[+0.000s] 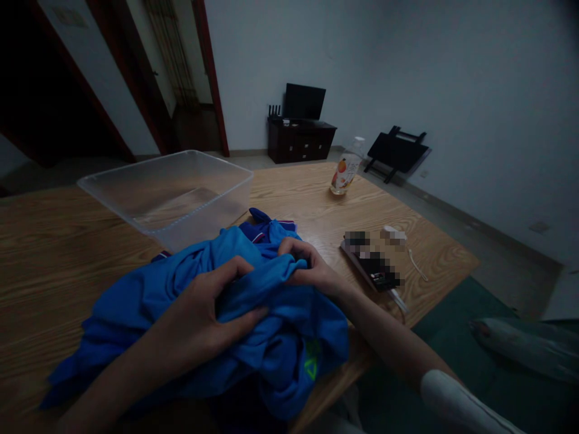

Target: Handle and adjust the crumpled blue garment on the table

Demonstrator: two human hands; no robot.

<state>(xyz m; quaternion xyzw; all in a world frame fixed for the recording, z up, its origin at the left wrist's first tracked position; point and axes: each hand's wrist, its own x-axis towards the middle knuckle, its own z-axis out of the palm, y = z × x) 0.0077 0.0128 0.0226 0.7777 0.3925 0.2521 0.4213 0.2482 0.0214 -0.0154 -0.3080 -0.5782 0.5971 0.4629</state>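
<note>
A bright blue garment lies bunched on the wooden table, part of it hanging over the near edge. Its kind is hard to make out in the folds; a yellow-green logo shows near its lower right. Around one fold my left hand is curled, thumb on the near side and fingers on the far side. My right hand pinches the other end of that fold between thumb and fingers. Darker blue cloth with white and red trim pokes out behind.
Beyond the cloth stands a clear plastic bin. A drink bottle is at the table's far side. To the right lie a phone with a cable plugged in and a small white object. A TV stands by the wall.
</note>
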